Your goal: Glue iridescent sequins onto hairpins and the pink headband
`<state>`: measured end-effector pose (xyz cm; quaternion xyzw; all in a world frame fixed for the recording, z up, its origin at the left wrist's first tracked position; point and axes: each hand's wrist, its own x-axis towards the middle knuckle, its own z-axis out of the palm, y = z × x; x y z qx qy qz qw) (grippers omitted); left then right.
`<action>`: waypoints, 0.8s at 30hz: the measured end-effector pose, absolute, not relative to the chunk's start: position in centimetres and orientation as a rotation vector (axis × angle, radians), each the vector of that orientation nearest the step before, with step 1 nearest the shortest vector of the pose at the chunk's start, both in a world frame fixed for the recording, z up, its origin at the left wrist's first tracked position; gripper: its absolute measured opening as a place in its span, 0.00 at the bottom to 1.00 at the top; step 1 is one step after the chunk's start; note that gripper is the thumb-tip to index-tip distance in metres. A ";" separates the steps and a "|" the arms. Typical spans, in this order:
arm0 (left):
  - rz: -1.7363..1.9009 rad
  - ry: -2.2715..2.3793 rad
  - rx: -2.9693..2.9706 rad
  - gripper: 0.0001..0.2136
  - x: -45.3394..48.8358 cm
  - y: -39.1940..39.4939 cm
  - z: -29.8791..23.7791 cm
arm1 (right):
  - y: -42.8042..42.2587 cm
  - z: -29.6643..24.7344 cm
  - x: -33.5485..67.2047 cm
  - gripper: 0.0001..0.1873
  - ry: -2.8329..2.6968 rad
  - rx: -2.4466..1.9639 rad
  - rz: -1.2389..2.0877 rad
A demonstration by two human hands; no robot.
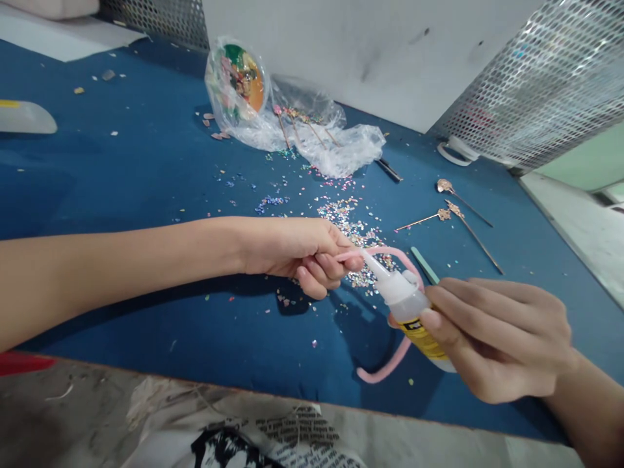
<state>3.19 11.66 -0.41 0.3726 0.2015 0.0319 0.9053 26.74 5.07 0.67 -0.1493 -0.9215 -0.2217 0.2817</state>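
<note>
My left hand comes in from the left and pinches one end of a pink fuzzy headband, whose loop curves down past my right hand. My right hand is shut on a white glue bottle with a yellow label, tilted so its pointed nozzle nearly touches the headband by my left fingers. Loose sequins lie scattered on the blue cloth beneath both hands.
A crumpled plastic bag holds a round painted piece and several thin decorated picks. Metal picks with gold ends and a green stick lie to the right. Perforated metal panels stand behind; printed paper lies in front.
</note>
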 end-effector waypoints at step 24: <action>0.138 0.445 0.830 0.10 3.1 11.4 0.2 | 7.4 3.9 26.6 0.14 -2.635 0.339 -1.036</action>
